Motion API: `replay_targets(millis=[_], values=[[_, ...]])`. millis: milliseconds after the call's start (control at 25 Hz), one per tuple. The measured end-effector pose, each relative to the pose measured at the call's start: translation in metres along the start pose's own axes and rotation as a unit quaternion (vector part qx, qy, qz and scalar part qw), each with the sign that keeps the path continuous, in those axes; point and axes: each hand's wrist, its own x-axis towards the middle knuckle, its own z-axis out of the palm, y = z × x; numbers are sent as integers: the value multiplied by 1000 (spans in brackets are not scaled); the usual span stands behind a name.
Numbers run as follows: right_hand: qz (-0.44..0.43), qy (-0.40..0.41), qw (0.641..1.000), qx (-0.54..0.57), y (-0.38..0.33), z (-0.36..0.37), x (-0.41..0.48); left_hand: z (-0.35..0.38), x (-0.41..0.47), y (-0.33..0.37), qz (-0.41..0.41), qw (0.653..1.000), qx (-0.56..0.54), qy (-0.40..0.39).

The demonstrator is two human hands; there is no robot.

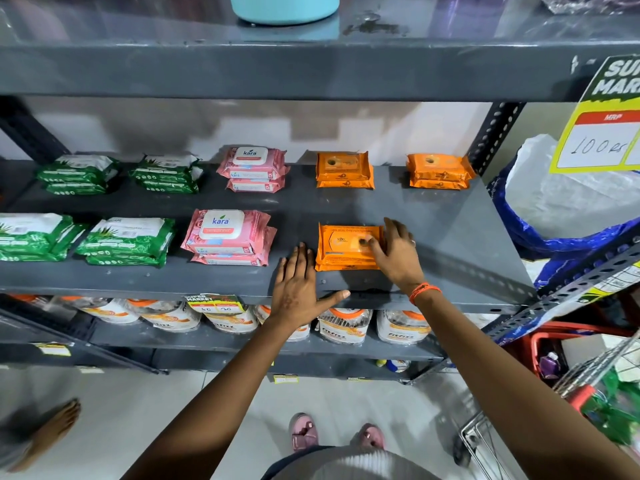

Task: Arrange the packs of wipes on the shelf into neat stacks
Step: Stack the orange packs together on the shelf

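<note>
Packs of wipes lie in small stacks on the grey shelf [450,237]. At the front an orange stack [341,249] sits between my hands. My right hand [394,252] rests on its right end, fingers spread over the top pack. My left hand [299,289] lies flat and open on the shelf just left of that stack, thumb along the front edge. Two more orange stacks [344,169] [438,171] stand at the back. Pink Kara stacks [230,237] [254,168] sit to the left, and green stacks [126,242] [166,173] [78,174] [31,237] further left.
A teal tub [284,6] stands on the upper shelf. White bottles [343,325] line the shelf below. A yellow price sign [602,116] hangs at the right, above a blue and white bag [561,209]. A wire trolley [588,393] stands at the lower right. Another person's bare foot [52,427] is at the lower left.
</note>
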Motion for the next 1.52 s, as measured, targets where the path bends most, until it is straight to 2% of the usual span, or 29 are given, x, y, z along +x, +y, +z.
replay_targets(millis=[80,160,240,400,640,720,840,920,1000,1120,1280,1400,1480,1520], values=[[-106,-44,988,-106,-4,-5,4,0,0,0,1,1000,4,2],[-158,-101,963,-191,-11,-9,12,1,1,0,-1,1000,7,0],[-149,-106,958,-222,-20,-9,17,2,0,1,-4,1000,8,2],[-87,-38,958,-272,-38,-4,12,1,1,2,-13,1000,3,9],[-4,-26,975,-220,-61,-12,7,3,3,-1,-7,1000,-6,10],[-70,-86,948,-300,-59,-21,12,4,1,0,-2,1000,-10,22],[-184,-247,877,-370,-61,-27,14,5,0,0,-1,999,-14,28],[-209,-283,856,-380,-65,-26,18,4,1,-1,-1,1000,-14,23],[-219,-277,861,-366,-68,-27,22,3,1,-2,-6,1000,-8,18],[-187,-220,888,-357,-60,-29,23,3,2,0,-9,1000,0,2],[-134,-175,893,-393,-50,-19,21,4,3,-2,-10,1000,5,4],[-125,-161,898,-390,-48,-12,20,1,2,0,-5,1000,-2,2],[-129,-165,903,-375,-44,-11,20,-3,1,2,-7,999,-33,6],[-130,-158,917,-343,-41,-12,19,-6,1,3,-17,997,-81,9]])
